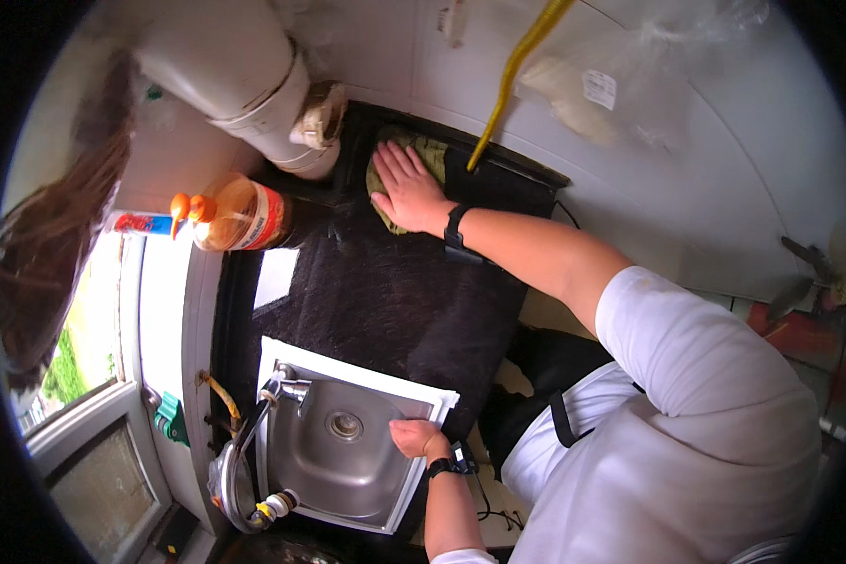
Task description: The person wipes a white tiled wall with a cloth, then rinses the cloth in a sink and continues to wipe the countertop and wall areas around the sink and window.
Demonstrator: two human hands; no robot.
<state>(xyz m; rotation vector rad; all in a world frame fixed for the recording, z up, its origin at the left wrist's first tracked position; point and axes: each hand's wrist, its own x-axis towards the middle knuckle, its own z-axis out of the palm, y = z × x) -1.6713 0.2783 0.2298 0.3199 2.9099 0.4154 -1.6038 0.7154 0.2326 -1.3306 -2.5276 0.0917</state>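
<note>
My right hand (409,187) lies palm down with its fingers spread on a yellow-green cloth (433,158), pressing it flat against the black countertop (395,282). No fingers are seen wrapped round the cloth. My left hand (417,437) is curled over the near side of the stainless steel sink (310,465), by its white-edged rim. Nothing shows in that hand, though its palm is hidden. A chrome faucet (292,388) stands at the sink's far side, with a looped hose (231,486) beside it. Both wrists wear black bands.
An orange-pump bottle (243,215) stands left of the cloth, near a thick white pipe (268,106). A yellow hose (511,81) runs down into the counter by the wall. Beyond the sink are a window frame (132,310) and a green clip (172,419). A plastic bag (571,99) hangs on the wall.
</note>
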